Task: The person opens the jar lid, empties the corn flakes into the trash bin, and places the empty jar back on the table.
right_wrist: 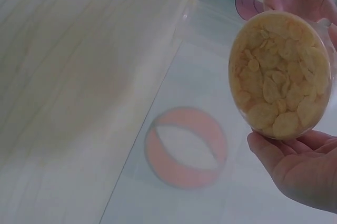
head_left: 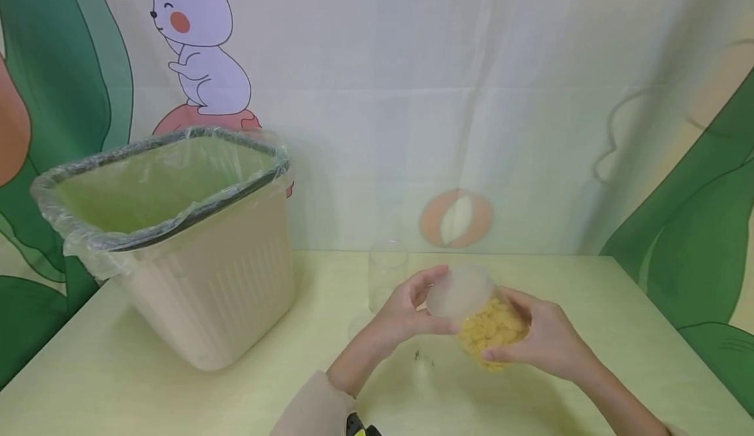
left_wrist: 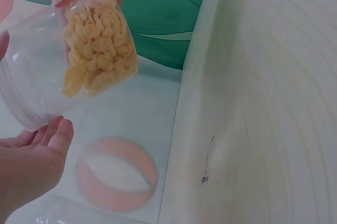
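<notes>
Both hands hold a clear jar [head_left: 493, 331] of yellow flakes, like cornflakes, tilted above the table. Its round, whitish top end [head_left: 462, 292] faces up and left. My left hand [head_left: 406, 311] grips around that top end, thumb and fingers on opposite sides. Lower down, my right hand [head_left: 544, 338] wraps the jar's body near the base. In the left wrist view the flakes [left_wrist: 100, 45] lie packed toward the base, and the part near the mouth is bare. The right wrist view shows the round base [right_wrist: 281, 77] full of flakes.
A beige trash bin [head_left: 218, 285] with a clear plastic liner stands on the left of the table [head_left: 330, 397]. Behind my left hand stands a second clear jar [head_left: 387, 269]. A printed cloth [head_left: 365, 109] hangs along the table's back edge.
</notes>
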{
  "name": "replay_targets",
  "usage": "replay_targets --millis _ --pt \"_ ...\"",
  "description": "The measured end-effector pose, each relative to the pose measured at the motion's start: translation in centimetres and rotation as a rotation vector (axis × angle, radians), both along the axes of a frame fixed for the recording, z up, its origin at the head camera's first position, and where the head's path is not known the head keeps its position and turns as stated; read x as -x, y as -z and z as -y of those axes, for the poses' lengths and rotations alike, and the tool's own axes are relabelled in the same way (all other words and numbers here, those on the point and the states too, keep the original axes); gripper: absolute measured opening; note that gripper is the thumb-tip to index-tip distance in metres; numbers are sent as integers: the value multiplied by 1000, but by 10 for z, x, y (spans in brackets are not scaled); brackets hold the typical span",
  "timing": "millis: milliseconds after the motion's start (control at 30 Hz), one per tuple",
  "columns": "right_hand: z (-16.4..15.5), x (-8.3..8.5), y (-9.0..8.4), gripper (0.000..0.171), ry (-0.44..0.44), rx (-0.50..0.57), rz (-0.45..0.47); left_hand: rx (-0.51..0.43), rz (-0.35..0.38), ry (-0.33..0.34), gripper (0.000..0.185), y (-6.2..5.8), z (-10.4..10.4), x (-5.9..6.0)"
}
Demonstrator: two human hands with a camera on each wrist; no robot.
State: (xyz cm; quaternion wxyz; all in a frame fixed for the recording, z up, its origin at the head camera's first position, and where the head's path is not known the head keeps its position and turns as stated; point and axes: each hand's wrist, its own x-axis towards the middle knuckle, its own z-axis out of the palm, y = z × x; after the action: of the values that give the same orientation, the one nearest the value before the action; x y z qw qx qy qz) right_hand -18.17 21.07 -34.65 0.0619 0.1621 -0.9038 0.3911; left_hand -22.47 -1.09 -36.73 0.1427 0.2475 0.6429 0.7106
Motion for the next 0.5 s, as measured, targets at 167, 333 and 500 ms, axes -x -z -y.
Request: replay_targets --millis 167,333,500 --pt "1 0 2 84 17 -16 -46 39 17 -86 74 0 -4 -3" --pt "3 0 2 83 18 -19 -60 62 43 -144 72 -1 -6 -5" --pt "3 0 1 84 18 -27 -55 63 53 -155 71 -2 -7 -6"
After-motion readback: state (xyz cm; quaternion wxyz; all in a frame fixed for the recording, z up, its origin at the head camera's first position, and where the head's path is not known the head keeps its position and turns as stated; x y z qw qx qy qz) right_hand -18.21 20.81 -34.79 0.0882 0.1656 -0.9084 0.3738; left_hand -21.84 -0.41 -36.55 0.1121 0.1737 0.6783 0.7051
